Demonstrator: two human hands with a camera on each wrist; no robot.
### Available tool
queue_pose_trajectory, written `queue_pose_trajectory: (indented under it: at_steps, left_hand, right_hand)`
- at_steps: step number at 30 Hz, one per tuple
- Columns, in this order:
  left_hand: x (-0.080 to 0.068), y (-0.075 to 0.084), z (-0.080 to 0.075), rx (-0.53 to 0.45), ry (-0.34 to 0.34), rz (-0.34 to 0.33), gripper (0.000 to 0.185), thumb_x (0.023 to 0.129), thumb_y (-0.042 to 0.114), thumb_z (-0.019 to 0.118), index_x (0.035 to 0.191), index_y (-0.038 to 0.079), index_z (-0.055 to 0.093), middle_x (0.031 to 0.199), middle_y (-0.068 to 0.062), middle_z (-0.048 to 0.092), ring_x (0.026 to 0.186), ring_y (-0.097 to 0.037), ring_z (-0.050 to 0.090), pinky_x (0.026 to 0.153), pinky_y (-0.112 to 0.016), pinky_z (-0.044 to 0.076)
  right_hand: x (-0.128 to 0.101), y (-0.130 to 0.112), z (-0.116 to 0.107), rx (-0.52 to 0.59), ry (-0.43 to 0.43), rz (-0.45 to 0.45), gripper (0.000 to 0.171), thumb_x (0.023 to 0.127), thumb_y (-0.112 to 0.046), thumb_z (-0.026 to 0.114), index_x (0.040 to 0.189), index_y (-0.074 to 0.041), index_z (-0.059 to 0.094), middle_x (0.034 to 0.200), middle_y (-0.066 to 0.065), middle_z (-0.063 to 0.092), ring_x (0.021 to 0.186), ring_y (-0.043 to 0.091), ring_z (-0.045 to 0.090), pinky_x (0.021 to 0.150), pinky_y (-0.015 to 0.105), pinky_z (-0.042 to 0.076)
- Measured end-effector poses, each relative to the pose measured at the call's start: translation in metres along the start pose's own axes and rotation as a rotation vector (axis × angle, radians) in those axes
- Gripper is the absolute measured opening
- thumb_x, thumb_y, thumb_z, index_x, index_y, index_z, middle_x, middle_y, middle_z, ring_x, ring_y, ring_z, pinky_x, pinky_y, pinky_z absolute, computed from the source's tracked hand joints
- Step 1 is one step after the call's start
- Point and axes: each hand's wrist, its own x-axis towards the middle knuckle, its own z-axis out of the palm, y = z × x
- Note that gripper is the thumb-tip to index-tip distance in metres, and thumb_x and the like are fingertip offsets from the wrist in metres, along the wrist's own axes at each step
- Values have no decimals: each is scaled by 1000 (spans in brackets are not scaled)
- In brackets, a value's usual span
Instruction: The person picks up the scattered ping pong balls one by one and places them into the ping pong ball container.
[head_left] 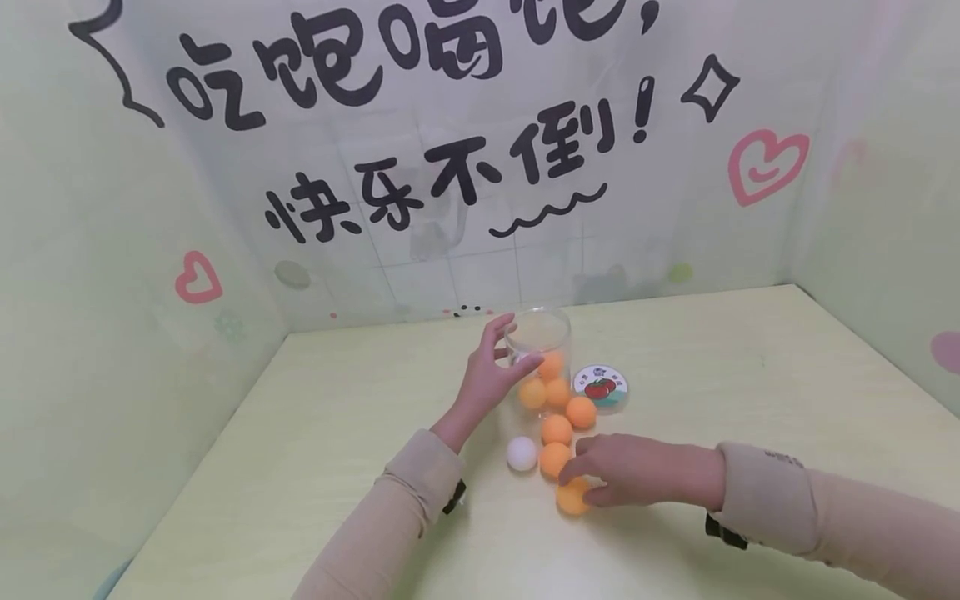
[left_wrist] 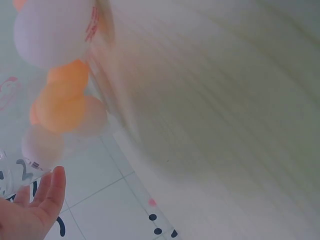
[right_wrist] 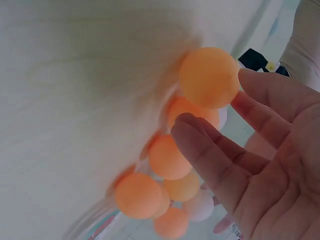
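My left hand point(head_left: 487, 375) grips a clear jar point(head_left: 551, 329) around its upper side, thumb in front and fingers behind. Several orange balls show through its wall, and a whitish ball point(left_wrist: 42, 145) shows there in the left wrist view. My right hand point(head_left: 630, 471) reaches over the nearest orange ball point(head_left: 572, 497); in the right wrist view the thumb is at that ball's edge and the other fingers are spread below it, so firm contact is unclear. Further orange balls point(head_left: 557, 431) lie in a row toward the jar, with a white ball point(head_left: 522, 454) left of them.
A round lid point(head_left: 600, 387) with a tomato picture lies right of the jar. The pale wooden table point(head_left: 300, 467) runs back to a wall sheet point(head_left: 637, 225) with black lettering, and side panels rise left and right.
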Motion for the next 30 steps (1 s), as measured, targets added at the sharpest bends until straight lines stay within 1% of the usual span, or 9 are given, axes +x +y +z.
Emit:
queue_pose_trajectory:
  at_steps: [4, 8, 13, 18, 27, 30]
  left_hand:
    - [1, 2, -1, 6, -2, 8, 71, 79, 35, 71, 138, 25, 33, 140, -5, 42, 113, -32, 50, 83, -42, 49]
    - [2, 3, -1, 8, -5, 7, 72, 78, 35, 71, 138, 25, 32, 141, -5, 41, 113, -31, 50, 83, -42, 49]
    - [2, 2, -1, 9, -7, 11, 72, 78, 36, 71, 138, 25, 32, 142, -5, 40, 114, -32, 50, 84, -42, 48]
    - [1, 1, -1, 3, -6, -5, 73, 78, 36, 71, 138, 26, 32, 141, -5, 40, 114, -31, 49, 84, -42, 48]
    - [-1, 1, -1, 11, -2, -20, 73, 78, 36, 71, 138, 26, 32, 141, -5, 40, 115, -32, 49, 85, -43, 48]
    - [-1, -1, 0, 9, -4, -20, 73, 78, 37, 71, 138, 26, 32, 141, -6, 41, 115, -32, 49, 84, -42, 48]
  right_hand:
    - [-2, -3, 7, 72, -35, 46, 18, 79, -15, 69, 95, -19, 64, 80, -12, 48, 65, 2, 40, 59, 16, 37]
    - [-3, -4, 8, 109, -60, 74, 21, 78, -13, 70, 96, -19, 63, 82, -13, 47, 66, 3, 41, 61, 17, 38]
    - [-5, -5, 9, 126, -76, 92, 25, 75, -12, 71, 97, -19, 61, 83, -13, 46, 69, 3, 41, 63, 18, 38]
    - [-6, -5, 10, 121, -67, 88, 26, 74, -11, 71, 95, -19, 59, 82, -12, 45, 69, 4, 40, 63, 18, 38]
    - [-6, -3, 10, 126, -85, 118, 26, 75, -12, 71, 96, -19, 58, 83, -12, 45, 68, 4, 40, 62, 18, 37]
    - [-7, -1, 8, 129, -76, 125, 26, 75, -13, 71, 97, -18, 58, 83, -12, 46, 69, 5, 40, 62, 18, 37]
